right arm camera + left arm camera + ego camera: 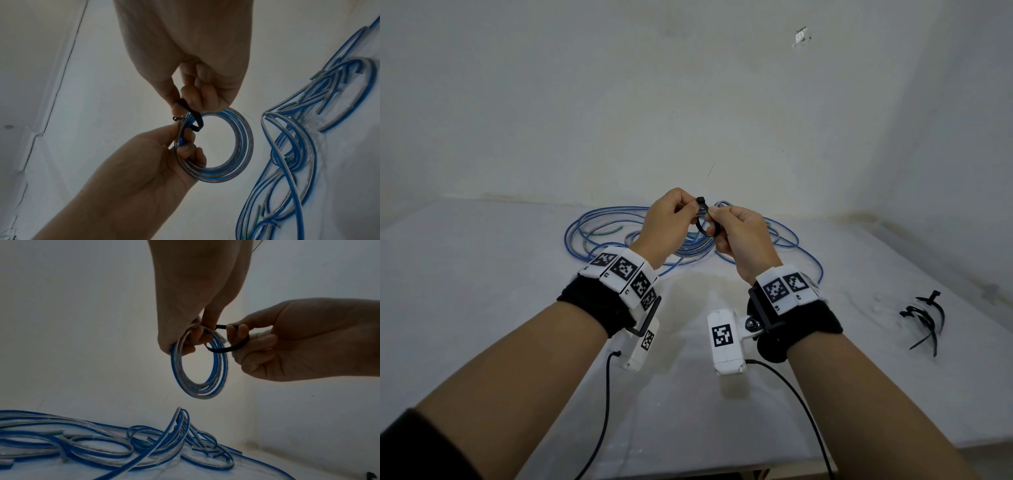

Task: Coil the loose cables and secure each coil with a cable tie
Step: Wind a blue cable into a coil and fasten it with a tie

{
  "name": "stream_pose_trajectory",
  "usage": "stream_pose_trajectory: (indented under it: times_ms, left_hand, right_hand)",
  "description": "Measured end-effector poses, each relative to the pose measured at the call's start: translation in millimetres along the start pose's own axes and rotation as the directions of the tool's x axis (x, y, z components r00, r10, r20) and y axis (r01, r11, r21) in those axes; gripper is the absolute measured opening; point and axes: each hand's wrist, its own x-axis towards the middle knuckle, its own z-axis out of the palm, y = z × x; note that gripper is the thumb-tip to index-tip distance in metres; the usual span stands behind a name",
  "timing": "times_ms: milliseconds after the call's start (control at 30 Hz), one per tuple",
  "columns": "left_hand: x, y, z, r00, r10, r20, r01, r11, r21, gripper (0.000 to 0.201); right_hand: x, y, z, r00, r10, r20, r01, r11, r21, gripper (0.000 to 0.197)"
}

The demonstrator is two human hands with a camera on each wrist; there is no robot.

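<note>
1. Blue-and-clear plastic cable, wound into a small round coil (pixel 199 363), hangs in the air between my two hands, above the white table (pixel 482 308).
2. Risk, as I judge it: the black plastic cable tie (pixel 226 349) is looped through the coil but looks not yet cinched. If its tail slips from my pinch, or the left fingers ease off, the turns could spring apart and the coil would have to be wound again.
3. A second risk: the tie may catch only some turns, leaving loose ones outside the loop.
4. My left hand (pixel 185 293) is closed on the coil, gripping it at about 11 o'clock on the ring in the left wrist view, fingers curled through the ring.
5. My right hand (pixel 292 340) pinches the tie just beside the coil, at about 2 o'clock on the ring.
6. In the head view the tie's square head (pixel 701 200) sticks up between both thumbs.
7. Beneath, at 12 o'clock on the table, lies the loose tangle of blue-and-clear cables (pixel 619 236).
8. At 3 o'clock, well apart, sits a small pile of spare black ties (pixel 924 317).
</note>
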Motion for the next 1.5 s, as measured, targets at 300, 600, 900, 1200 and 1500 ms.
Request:
stream_pose_trajectory:
  times_ms: [300, 600, 900, 1200, 1500]
  left_hand:
    - [-6.7, -2.2, 3.0, 0.984, 0.168, 0.065, -0.178, 0.964, 0.198, 0.014]
    - [-6.5, -4.3, -3.6, 0.979, 0.161, 0.121, -0.189, 0.944, 0.27, 0.012]
    - [-13.8, 4.2, -2.6, 0.956, 0.176, 0.233, -0.24, 0.928, 0.285, 0.013]
    - [-22.7, -2.5, -0.7, 0.955, 0.101, 0.277, -0.183, 0.939, 0.29, 0.016]
    - [-22.2, 1.2, 1.5, 0.945, 0.099, 0.311, -0.185, 0.947, 0.261, 0.018]
  right_hand:
    - [2.2, 1.8, 4.7, 0.996, -0.033, -0.081, 0.03, 0.999, -0.032, 0.022]
    - [6.0, -11.2, -8.8, 0.999, -0.026, 0.019, 0.029, 0.989, -0.148, 0.014]
    - [20.1, -14.5, -18.0, 0.991, 0.125, -0.04, -0.126, 0.992, -0.007, 0.018]
    - [19.4, -12.4, -24.3, 0.992, 0.125, -0.024, -0.125, 0.992, 0.002, 0.014]
    - [23.2, -4.8, -16.5, 0.991, 0.037, -0.128, -0.067, 0.969, -0.238, 0.012]
